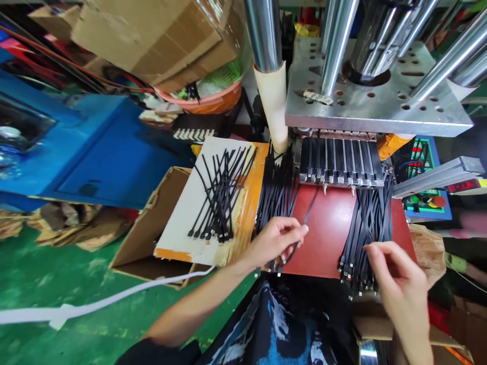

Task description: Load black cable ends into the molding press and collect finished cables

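Observation:
My left hand [277, 240] pinches one black cable [309, 212] between thumb and fingertips above the red work plate [329, 230]. Right beside it lies a bundle of black cables [277, 190]. My right hand [397, 280] has its fingers curled at the lower ends of a second bundle of black cables [368, 225] on the right of the plate; whether it grips any I cannot make out. A slotted metal fixture [340, 161] holding black cables in a row sits at the plate's far edge, under a press plate [375, 104].
A white and orange board [200, 213] with a loose pile of black cables [222, 192] rests on an open cardboard box [148, 228] to the left. Steel columns [264, 33] rise behind. A control panel [428, 200] stands at the right, and a blue machine [87, 147] at the left.

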Demonstrator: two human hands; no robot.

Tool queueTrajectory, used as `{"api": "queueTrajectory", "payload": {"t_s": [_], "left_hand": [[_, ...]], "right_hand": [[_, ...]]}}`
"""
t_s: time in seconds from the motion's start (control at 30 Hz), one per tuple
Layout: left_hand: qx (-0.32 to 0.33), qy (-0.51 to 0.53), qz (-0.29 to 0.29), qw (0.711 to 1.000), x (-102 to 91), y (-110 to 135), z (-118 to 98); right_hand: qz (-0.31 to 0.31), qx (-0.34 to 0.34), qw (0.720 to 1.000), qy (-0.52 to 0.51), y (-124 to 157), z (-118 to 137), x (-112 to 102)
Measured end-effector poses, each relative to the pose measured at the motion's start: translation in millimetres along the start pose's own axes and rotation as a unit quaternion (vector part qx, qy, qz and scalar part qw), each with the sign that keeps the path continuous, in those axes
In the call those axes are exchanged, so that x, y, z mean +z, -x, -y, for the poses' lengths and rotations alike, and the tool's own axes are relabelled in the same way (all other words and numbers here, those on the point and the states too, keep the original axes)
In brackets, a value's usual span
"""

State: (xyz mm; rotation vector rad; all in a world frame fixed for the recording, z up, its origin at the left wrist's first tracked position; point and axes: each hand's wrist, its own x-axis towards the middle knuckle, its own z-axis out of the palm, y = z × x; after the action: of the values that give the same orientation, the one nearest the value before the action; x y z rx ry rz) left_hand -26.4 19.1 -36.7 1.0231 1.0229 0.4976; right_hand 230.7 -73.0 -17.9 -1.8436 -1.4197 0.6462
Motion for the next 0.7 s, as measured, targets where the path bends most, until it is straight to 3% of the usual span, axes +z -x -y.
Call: {"api": "queueTrajectory", "payload": {"t_s": [0.07,0.17,0.23,0.3,0.37,0.43,0.53,0.63,0.7], "left_hand": [[0.002,0.057,0.016,0.998,23.7,2,7],[0.025,0.104,0.011,0.994,47.9,6,14],[0.037,0.092,0.011,0.995,54.1,11,14],[0.05,0.062,0.019,0.997,55.7,18,13],[0.065,0.007,0.021,0.998,56.1,25,14],[0.084,-0.078,0.012,0.993,56.0,32,16],[0.076,-0.195,0.026,0.978,52.5,36,14],[0.079,-0.232,0.038,0.969,44.0,29,-2],[0.15,-0.217,0.004,0.965,38.3,19,-20]], "right_hand": [[0.12,-0.005,0.988,-0.095,12,17,15],[0.27,-0.024,0.953,-0.137,23,27,28],[0.344,-0.018,0.93,-0.128,21,25,26],[0.375,0.016,0.917,-0.134,12,21,20],[0.345,0.064,0.918,-0.186,0,19,17],[0.263,0.104,0.921,-0.269,-10,20,23],[0.147,0.109,0.924,-0.334,-17,24,39],[0.127,0.072,0.941,-0.307,-16,26,50],[0.145,0.037,0.949,-0.278,-13,27,51]]}}
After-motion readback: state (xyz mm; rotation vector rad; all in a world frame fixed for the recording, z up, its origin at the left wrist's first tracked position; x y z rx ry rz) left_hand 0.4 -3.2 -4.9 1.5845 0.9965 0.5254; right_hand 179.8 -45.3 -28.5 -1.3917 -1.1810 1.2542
